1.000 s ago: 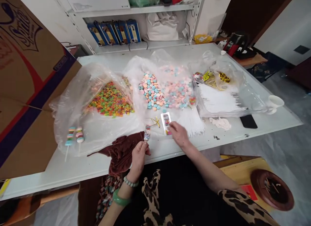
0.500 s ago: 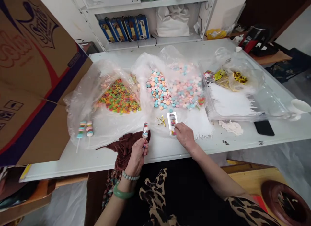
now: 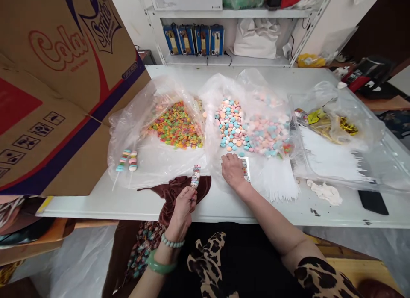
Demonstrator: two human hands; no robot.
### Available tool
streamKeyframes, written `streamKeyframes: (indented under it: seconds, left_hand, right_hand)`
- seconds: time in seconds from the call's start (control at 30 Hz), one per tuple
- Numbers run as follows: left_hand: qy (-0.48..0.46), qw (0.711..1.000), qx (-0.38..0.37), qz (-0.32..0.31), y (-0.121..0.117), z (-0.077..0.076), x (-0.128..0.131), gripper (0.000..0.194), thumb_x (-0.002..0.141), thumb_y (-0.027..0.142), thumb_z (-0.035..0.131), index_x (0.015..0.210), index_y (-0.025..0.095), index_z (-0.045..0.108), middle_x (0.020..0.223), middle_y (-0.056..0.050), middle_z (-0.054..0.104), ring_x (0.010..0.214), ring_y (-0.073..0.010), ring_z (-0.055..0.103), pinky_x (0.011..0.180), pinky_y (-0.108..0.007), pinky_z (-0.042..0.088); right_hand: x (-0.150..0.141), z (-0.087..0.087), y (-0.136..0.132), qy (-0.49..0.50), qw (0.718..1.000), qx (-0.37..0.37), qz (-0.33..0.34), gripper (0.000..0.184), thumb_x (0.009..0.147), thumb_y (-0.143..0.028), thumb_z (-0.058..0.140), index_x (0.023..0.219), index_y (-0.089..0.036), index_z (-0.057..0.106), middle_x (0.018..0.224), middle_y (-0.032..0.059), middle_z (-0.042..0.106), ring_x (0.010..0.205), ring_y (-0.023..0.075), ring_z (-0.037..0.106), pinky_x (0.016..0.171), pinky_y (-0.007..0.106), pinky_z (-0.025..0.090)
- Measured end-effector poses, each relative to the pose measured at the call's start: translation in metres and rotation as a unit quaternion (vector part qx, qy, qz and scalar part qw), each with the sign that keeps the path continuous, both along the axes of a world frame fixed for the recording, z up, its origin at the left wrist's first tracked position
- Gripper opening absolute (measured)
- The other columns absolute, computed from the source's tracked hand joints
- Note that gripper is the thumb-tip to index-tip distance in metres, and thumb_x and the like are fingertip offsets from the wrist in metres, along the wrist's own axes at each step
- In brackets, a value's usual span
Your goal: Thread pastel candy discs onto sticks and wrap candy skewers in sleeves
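My left hand (image 3: 185, 200) is closed around the lower part of a wrapped candy lollipop (image 3: 195, 175), its printed clear wrapper pointing up, above a brown cloth (image 3: 174, 195). My right hand (image 3: 233, 170) rests on the table with fingers curled down, covering the spot where gold twist ties lay; what its fingertips pinch is hidden. Partly behind that hand lies a white tray of printed wrappers (image 3: 246, 169). Two unwrapped candy lollipops (image 3: 132, 161) lie on the plastic at left. Beyond are bags of ring candies (image 3: 179, 127) and pastel candy discs (image 3: 231, 122).
A large cardboard box (image 3: 96, 152) stands at left. White sticks (image 3: 280, 180) lie right of the tray. A clear plastic container (image 3: 307, 169) holds more sticks and gold ties (image 3: 348, 125). A crumpled tissue (image 3: 326, 193) and a black phone-like slab (image 3: 373, 202) lie near the front edge.
My right hand has left the wrapper tray and moved left onto the gold twist ties. My left hand still holds the wrapped lollipop. The view has shifted left.
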State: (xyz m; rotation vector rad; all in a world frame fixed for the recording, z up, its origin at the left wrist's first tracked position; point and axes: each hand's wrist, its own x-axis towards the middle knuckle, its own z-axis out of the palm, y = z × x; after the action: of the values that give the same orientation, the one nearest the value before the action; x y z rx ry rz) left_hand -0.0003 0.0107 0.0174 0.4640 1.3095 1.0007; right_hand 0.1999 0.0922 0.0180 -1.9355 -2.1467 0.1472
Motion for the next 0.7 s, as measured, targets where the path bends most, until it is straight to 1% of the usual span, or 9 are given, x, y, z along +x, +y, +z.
streamKeyframes:
  seconds: [0.13, 0.17, 0.23, 0.33, 0.4, 0.47, 0.57, 0.63, 0.7]
  left_hand:
    - [-0.016, 1.0, -0.013, 0.02, 0.003, 0.005, -0.002, 0.034, 0.063, 0.04, 0.068, 0.063, 0.017, 0.044, 0.05, 0.008, 0.041, 0.033, 0.0005, 0.021, 0.035, -0.016, 0.008]
    - [-0.016, 0.999, -0.019, 0.022, 0.004, 0.006, -0.003, 0.032, 0.064, 0.04, 0.067, 0.062, 0.017, 0.044, 0.049, 0.008, 0.041, 0.033, 0.0006, 0.021, 0.035, -0.016, 0.007]
    - [-0.018, 0.999, -0.032, 0.022, 0.006, 0.006, -0.005, 0.03, 0.064, 0.04, 0.066, 0.062, 0.017, 0.046, 0.048, 0.008, 0.041, 0.031, 0.0005, 0.02, 0.035, -0.017, 0.006]
    - [-0.023, 0.999, -0.038, 0.019, 0.01, 0.006, -0.005, 0.032, 0.062, 0.041, 0.068, 0.064, 0.017, 0.048, 0.047, 0.008, 0.041, 0.03, 0.0005, 0.019, 0.035, -0.017, 0.006]
    - [-0.022, 0.999, -0.033, 0.012, 0.012, 0.006, 0.0, 0.034, 0.06, 0.042, 0.07, 0.064, 0.016, 0.049, 0.047, 0.008, 0.043, 0.031, 0.0006, 0.021, 0.035, -0.017, 0.007]
    - [-0.019, 1.0, -0.016, 0.003, 0.013, 0.008, 0.007, 0.035, 0.06, 0.042, 0.071, 0.064, 0.015, 0.05, 0.049, 0.007, 0.044, 0.033, 0.0006, 0.023, 0.036, -0.017, 0.008]
    - [-0.025, 1.0, 0.016, -0.006, 0.012, 0.013, 0.022, 0.034, 0.062, 0.04, 0.071, 0.063, 0.016, 0.048, 0.05, 0.007, 0.045, 0.034, 0.0001, 0.025, 0.036, -0.017, 0.01]
    - [-0.041, 0.999, 0.02, 0.001, 0.011, 0.017, 0.031, 0.034, 0.062, 0.038, 0.071, 0.061, 0.017, 0.044, 0.048, 0.009, 0.04, 0.034, -0.0004, 0.024, 0.036, -0.017, 0.011]
    - [-0.056, 0.998, 0.02, 0.016, 0.009, 0.019, 0.036, 0.036, 0.063, 0.037, 0.071, 0.06, 0.018, 0.041, 0.046, 0.01, 0.036, 0.033, -0.0007, 0.023, 0.036, -0.017, 0.012]
  right_hand:
    - [0.001, -0.013, 0.017, 0.008, 0.999, -0.032, -0.014, 0.023, 0.087, -0.011, 0.046, 0.081, -0.016, 0.068, 0.091, 0.0115, 0.063, 0.091, 0.024, 0.05, 0.079, 0.035, 0.036]
    - [0.005, -0.017, 0.02, 0.026, 0.999, -0.02, -0.017, 0.024, 0.087, -0.011, 0.046, 0.081, -0.017, 0.068, 0.092, 0.0105, 0.064, 0.092, 0.0235, 0.051, 0.081, 0.035, 0.037]
    - [0.016, -0.021, 0.024, 0.126, 0.991, 0.02, -0.037, 0.024, 0.086, -0.015, 0.046, 0.081, -0.019, 0.069, 0.093, 0.0075, 0.066, 0.093, 0.0218, 0.054, 0.084, 0.034, 0.039]
    - [0.03, -0.017, 0.025, 0.346, 0.932, 0.067, -0.081, 0.021, 0.085, -0.025, 0.048, 0.082, -0.02, 0.068, 0.087, 0.0033, 0.068, 0.086, 0.0201, 0.059, 0.079, 0.032, 0.044]
    - [0.031, -0.007, 0.018, 0.398, 0.909, 0.085, -0.088, 0.021, 0.086, -0.028, 0.048, 0.086, -0.02, 0.067, 0.082, 0.0024, 0.068, 0.081, 0.0199, 0.061, 0.074, 0.031, 0.045]
    - [0.02, 0.005, 0.004, 0.343, 0.93, 0.122, -0.052, 0.023, 0.088, -0.027, 0.046, 0.089, -0.02, 0.068, 0.08, 0.003, 0.068, 0.079, 0.0202, 0.06, 0.073, 0.032, 0.043]
    - [-0.014, 0.02, -0.025, 0.141, 0.972, 0.17, 0.078, 0.025, 0.092, -0.022, 0.043, 0.093, -0.018, 0.068, 0.073, 0.0055, 0.064, 0.074, 0.0219, 0.054, 0.071, 0.035, 0.037]
    - [-0.039, 0.024, -0.043, 0.042, 0.971, 0.187, 0.145, 0.025, 0.092, -0.017, 0.042, 0.084, -0.017, 0.066, 0.068, 0.0066, 0.059, 0.07, 0.0226, 0.049, 0.067, 0.036, 0.032]
    - [-0.055, 0.023, -0.056, 0.001, 0.967, 0.202, 0.157, 0.025, 0.092, -0.016, 0.044, 0.074, -0.018, 0.061, 0.066, 0.0064, 0.057, 0.07, 0.0227, 0.046, 0.067, 0.037, 0.029]
